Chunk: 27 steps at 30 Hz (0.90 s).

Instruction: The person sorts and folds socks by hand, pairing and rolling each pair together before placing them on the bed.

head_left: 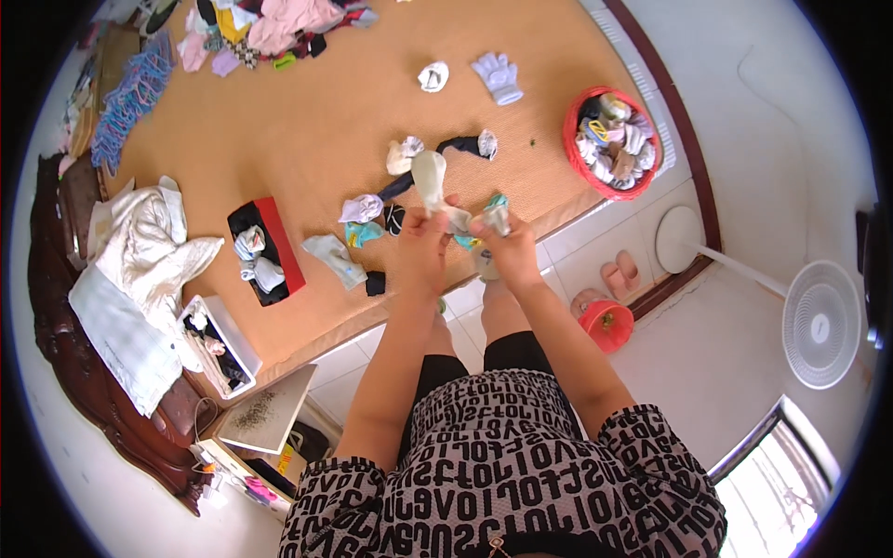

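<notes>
Over the bed's near edge, my left hand (pixel 424 249) is closed around a pale sock (pixel 429 175) that sticks up beyond my fingers. Close beside it, my right hand (pixel 510 249) grips a whitish and teal sock (pixel 497 216). Pale cloth shows between the two hands; whether it belongs to the left or right sock I cannot tell. Around them on the bed lie a dark sock (pixel 460 144), a lilac bundled sock (pixel 361 208), a teal sock (pixel 363 233) and a light grey-blue sock (pixel 335 259) with a dark end.
A red basket (pixel 572 153) of socks stands at the right; near it are a lilac glove (pixel 498 78) and a white rolled sock (pixel 433 76). A red-and-black box (pixel 279 246) and a white bin (pixel 233 327) sit left. Clothes (pixel 288 23) lie far back; a fan (pixel 820 325) stands right.
</notes>
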Each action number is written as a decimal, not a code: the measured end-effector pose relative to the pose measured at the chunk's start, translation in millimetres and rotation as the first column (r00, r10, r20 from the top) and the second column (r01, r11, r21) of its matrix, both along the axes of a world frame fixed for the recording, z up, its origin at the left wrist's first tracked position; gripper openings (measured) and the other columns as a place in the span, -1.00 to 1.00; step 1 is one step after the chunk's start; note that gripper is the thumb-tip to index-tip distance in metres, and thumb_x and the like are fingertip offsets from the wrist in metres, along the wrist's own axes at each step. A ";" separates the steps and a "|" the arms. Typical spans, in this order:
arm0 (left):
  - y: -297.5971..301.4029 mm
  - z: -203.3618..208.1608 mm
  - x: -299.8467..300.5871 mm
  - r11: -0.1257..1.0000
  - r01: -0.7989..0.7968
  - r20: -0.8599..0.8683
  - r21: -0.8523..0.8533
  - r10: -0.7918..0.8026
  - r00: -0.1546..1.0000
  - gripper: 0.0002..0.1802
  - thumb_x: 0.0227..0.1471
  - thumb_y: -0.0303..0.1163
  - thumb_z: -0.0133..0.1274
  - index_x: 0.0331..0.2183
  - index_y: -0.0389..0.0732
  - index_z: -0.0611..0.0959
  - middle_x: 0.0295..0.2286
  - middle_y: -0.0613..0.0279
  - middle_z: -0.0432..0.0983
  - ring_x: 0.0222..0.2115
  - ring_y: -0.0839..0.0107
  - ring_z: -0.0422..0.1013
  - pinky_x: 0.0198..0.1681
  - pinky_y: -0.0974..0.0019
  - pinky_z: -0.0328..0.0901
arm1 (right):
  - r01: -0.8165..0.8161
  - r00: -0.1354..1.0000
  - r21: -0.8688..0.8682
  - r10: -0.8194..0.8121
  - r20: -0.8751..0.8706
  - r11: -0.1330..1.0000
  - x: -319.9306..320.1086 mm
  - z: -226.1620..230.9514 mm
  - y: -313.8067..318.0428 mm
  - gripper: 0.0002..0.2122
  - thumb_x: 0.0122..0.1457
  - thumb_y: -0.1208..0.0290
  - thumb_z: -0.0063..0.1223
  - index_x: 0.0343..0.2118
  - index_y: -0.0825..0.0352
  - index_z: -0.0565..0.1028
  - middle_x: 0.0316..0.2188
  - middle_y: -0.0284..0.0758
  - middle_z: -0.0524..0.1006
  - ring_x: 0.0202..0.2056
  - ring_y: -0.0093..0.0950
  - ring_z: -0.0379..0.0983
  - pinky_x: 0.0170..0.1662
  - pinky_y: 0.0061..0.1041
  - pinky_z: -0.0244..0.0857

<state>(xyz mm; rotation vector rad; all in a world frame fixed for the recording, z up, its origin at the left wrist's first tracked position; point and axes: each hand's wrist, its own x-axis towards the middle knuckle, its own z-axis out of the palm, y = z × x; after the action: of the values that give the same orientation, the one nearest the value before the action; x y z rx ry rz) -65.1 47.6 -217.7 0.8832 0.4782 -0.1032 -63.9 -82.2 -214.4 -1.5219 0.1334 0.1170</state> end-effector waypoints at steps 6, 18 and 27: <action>33.7 17.7 -0.7 0.798 -0.326 -0.136 -0.507 0.299 0.945 -0.76 0.07 -0.35 -0.06 -0.21 -0.26 0.45 -0.22 0.08 0.45 -0.32 0.42 0.45 -0.20 0.35 0.40 | 0.636 0.735 0.374 -0.382 -0.560 0.675 -17.1 29.6 -57.0 -0.86 0.06 0.33 0.09 -0.55 0.22 0.42 -0.75 -0.53 0.29 -0.78 -0.75 0.03 -0.72 -0.70 -0.18; 10.9 90.3 -19.5 0.839 0.129 0.165 0.529 -0.250 0.954 -0.68 -0.12 -0.68 0.05 -0.25 -0.31 0.38 -0.42 0.24 0.47 -0.45 0.60 0.36 -0.39 0.55 0.25 | 0.018 0.980 -0.012 -0.020 -0.198 1.000 -20.5 95.5 -14.1 -0.78 0.01 0.30 0.16 -0.39 0.37 0.49 -0.56 -0.45 0.45 -0.53 -0.70 0.27 -0.48 -0.66 0.20; 23.0 64.2 -51.4 0.893 0.331 -0.042 0.304 -0.335 0.941 -0.81 0.03 -0.40 0.01 -0.28 -0.25 0.47 -0.45 0.34 0.45 -0.44 0.57 0.37 -0.34 0.49 0.26 | -0.153 0.982 -0.479 0.186 0.022 0.864 -37.0 97.1 -8.4 -0.81 0.07 0.36 0.06 -0.41 0.41 0.42 -0.63 -0.35 0.40 -0.56 -0.57 0.29 -0.48 -0.53 0.20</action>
<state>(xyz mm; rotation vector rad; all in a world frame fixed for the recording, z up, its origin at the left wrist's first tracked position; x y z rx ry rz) -116.4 70.5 -153.5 1.2687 0.3311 -0.3459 -100.9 -90.6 -117.3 -2.0305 -0.0324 0.1833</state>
